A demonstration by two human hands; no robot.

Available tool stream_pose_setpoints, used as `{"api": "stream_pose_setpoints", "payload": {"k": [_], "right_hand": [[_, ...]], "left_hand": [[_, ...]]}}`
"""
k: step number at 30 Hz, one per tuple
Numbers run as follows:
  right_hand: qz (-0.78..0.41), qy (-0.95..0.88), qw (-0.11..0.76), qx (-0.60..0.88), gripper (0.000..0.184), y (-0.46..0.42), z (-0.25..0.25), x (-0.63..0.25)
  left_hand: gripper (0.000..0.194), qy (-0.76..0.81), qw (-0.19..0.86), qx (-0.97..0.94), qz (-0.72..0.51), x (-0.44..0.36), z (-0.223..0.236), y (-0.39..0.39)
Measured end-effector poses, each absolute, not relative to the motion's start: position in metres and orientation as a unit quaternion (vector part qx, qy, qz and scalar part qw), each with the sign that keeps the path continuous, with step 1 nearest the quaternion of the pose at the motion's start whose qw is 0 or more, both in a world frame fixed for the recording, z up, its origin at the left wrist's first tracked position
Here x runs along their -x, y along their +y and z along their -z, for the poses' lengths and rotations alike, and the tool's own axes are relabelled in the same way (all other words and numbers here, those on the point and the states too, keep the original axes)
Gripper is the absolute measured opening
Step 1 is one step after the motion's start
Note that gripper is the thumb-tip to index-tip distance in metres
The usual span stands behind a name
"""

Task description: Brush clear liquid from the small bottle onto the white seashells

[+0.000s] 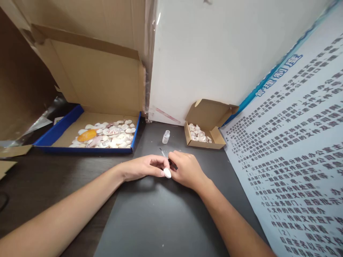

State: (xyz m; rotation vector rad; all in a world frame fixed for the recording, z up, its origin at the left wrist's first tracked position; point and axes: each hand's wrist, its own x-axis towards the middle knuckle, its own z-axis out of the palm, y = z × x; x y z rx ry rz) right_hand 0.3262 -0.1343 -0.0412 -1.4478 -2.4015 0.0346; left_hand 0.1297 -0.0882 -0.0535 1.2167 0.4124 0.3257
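Between the thumb and fingers of my left hand (146, 167) is a small white shell (167, 173), its smooth rounded side facing me. My right hand (187, 170) is closed beside it, fingertips almost meeting the left ones. Its curled fingers grip a thin applicator brush (162, 152) by the black cap, which they mostly cover; the slim stem points up and away to the left. Just beyond the hands, a small clear glass bottle (166, 137) stands upright without a cap on the dark mat (160, 221).
At the left, a blue-edged cardboard box (88, 150) lies open, holding many shells and an orange oval piece (87, 135). A smaller open carton (206, 144) with pale shells stands at the back right. A white panel (198, 60) and printed board (294, 142) border the workspace.
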Motion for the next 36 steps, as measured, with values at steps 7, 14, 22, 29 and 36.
{"api": "stream_pose_setpoints", "payload": {"k": [7, 14, 22, 29, 36], "right_hand": [[0.042, -0.77, 0.373, 0.516, 0.04, -0.139, 0.039, -0.339], [-0.051, -0.801, 0.409, 0.434, 0.034, -0.148, 0.039, -0.333], [-0.034, -0.775, 0.41, 0.479, 0.037, -0.148, 0.04, -0.332], [-0.038, -0.753, 0.414, 0.51, 0.04, -0.147, 0.047, -0.333], [-0.075, -0.774, 0.402, 0.483, 0.039, -0.147, 0.047, -0.334]], "left_hand": [[0.016, 0.239, 0.808, -0.507, -0.183, -0.129, 0.047, -0.086], [0.017, 0.299, 0.801, -0.483, -0.189, -0.133, 0.048, -0.085], [0.021, 0.298, 0.799, -0.479, -0.209, -0.133, 0.05, -0.085], [0.024, 0.304, 0.79, -0.489, -0.212, -0.134, 0.05, -0.086], [0.024, 0.308, 0.776, -0.511, -0.205, -0.135, 0.049, -0.087]]}}
